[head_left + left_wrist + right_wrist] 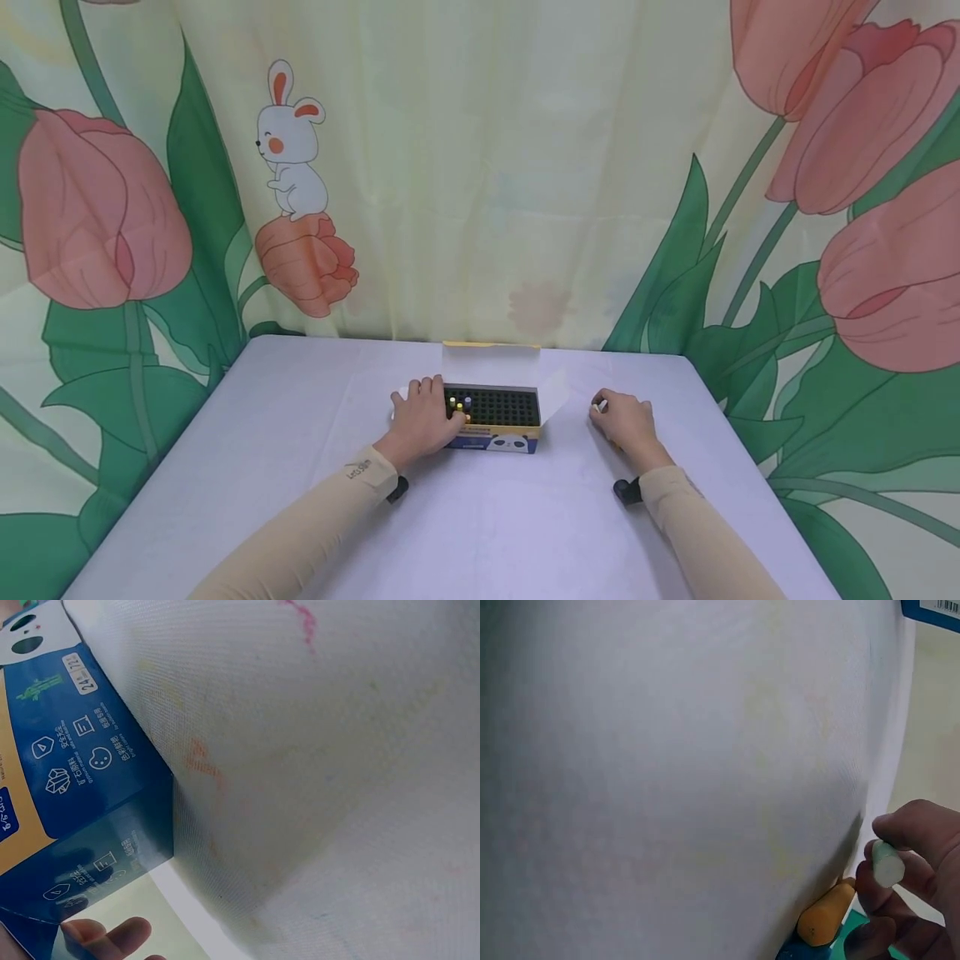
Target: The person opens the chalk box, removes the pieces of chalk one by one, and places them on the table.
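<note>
In the head view my left hand (423,421) holds the left end of an open chalk box (512,442), its thumb by the front edge. The box is blue and yellow with a panda face, and its black insert (510,406) has rows of holes. Several coloured chalks, among them a blue chalk (468,402), stand in holes at the left. To the right of the box, my right hand (624,425) pinches a pale chalk stick (889,866) between thumb and fingers. Below those fingers an orange chalk (826,913) lies on the cloth, with blue and green pieces beside it.
A white cloth with faint chalk marks (201,761) covers the table (315,392). The box's lid (491,360) stands raised at the back, and a side flap (555,400) sticks out to the right. A tulip-print curtain (480,167) hangs behind.
</note>
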A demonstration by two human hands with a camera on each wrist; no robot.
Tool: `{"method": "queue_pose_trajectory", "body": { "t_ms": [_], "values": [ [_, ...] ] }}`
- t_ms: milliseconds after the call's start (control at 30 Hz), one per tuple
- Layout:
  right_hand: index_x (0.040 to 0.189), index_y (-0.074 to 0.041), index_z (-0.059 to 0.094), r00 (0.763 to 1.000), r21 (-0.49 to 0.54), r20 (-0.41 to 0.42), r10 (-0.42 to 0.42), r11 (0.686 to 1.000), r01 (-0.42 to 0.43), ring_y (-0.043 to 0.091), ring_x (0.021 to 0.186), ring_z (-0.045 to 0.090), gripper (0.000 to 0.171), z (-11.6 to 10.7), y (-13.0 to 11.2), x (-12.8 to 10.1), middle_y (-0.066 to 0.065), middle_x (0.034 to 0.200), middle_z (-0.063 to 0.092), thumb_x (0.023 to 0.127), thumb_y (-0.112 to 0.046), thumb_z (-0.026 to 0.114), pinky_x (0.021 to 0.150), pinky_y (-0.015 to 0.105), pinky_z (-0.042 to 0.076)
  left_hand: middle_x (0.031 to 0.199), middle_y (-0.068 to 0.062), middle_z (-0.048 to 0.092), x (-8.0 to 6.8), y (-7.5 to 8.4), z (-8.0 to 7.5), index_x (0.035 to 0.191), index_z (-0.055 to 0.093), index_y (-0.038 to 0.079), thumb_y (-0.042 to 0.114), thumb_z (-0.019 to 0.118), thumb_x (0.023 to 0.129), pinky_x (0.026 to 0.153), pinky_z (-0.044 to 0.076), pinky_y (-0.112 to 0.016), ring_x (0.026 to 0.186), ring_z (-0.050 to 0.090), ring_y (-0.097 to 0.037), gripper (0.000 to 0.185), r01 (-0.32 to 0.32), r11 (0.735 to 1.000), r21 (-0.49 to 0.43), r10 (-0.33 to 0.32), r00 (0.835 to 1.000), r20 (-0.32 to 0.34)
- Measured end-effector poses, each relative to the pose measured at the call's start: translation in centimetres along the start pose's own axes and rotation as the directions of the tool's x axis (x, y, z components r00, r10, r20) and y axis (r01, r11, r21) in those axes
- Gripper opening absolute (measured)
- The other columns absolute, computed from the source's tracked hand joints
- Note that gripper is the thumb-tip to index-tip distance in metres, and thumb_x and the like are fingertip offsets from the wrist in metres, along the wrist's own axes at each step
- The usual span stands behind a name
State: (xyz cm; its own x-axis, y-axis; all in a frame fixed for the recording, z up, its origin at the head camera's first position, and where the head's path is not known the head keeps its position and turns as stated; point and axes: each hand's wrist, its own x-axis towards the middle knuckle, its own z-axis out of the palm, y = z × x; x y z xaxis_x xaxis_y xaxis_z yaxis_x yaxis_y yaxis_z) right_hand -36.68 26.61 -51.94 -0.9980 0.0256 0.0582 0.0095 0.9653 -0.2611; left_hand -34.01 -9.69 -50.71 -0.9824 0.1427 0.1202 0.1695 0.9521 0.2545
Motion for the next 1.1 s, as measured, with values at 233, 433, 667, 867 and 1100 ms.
{"method": "queue_pose_trajectory", "body": {
  "t_ms": [233,433,667,867,1100],
  "values": [
    [0.113,-0.007,0.071,1.0,-0.01,0.019,0.024,1.0,-0.024,0.024,0.076,0.061,0.026,-0.17,0.07,0.11,0.006,0.087,0.071,0.095,-0.025,0.068,0.085,0.05,0.039,0.14,-0.026,0.055,0.1,0.03,-0.19,0.151,0.041,-0.006,0.054,0.049,0.089,0.101,0.034,-0.075,0.129,0.049,-0.043,0.086,0.009,1.0,-0.003,-0.009,1.0,-0.008],
    [0.111,-0.007,0.071,0.999,-0.006,0.029,0.028,1.0,-0.028,0.026,0.081,0.062,0.025,-0.29,0.11,0.07,0.008,0.089,0.071,0.094,-0.025,0.07,0.087,0.053,0.039,0.14,-0.025,0.055,0.06,0.15,-0.35,0.15,0.042,-0.006,0.054,0.05,0.088,0.102,0.034,-0.075,0.129,0.049,-0.043,0.086,0.006,1.0,-0.005,-0.006,1.0,0.004],
    [0.11,-0.005,0.072,0.999,0.001,0.041,0.022,1.0,-0.022,0.026,0.081,0.062,0.024,-0.03,0.52,-0.17,0.009,0.09,0.07,0.094,-0.023,0.07,0.086,0.052,0.039,0.139,-0.026,0.055,-0.13,0.07,-0.05,0.151,0.042,-0.006,0.055,0.048,0.088,0.102,0.034,-0.075,0.129,0.049,-0.043,0.088,0.005,1.0,-0.006,-0.005,1.0,0.006],
    [0.11,-0.005,0.071,0.999,0.006,0.03,0.023,1.0,-0.023,0.027,0.082,0.062,0.024,-0.03,0.5,-0.12,0.009,0.09,0.07,0.094,-0.022,0.069,0.086,0.053,0.038,0.138,-0.025,0.056,-0.11,0.03,-0.02,0.151,0.041,-0.006,0.056,0.048,0.088,0.102,0.034,-0.074,0.128,0.049,-0.041,0.089,0.004,1.0,-0.003,-0.004,1.0,0.002],
    [0.108,-0.006,0.073,1.0,0.009,-0.016,-0.002,1.0,0.002,0.029,0.086,0.065,0.025,-0.58,0.0,0.17,0.011,0.093,0.072,0.097,-0.026,0.065,0.084,0.052,0.039,0.14,-0.026,0.055,-0.31,0.25,-0.24,0.151,0.041,-0.006,0.055,0.05,0.088,0.103,0.033,-0.075,0.13,0.049,-0.043,0.089,0.013,1.0,-0.017,-0.013,1.0,0.004]
  ]
}}
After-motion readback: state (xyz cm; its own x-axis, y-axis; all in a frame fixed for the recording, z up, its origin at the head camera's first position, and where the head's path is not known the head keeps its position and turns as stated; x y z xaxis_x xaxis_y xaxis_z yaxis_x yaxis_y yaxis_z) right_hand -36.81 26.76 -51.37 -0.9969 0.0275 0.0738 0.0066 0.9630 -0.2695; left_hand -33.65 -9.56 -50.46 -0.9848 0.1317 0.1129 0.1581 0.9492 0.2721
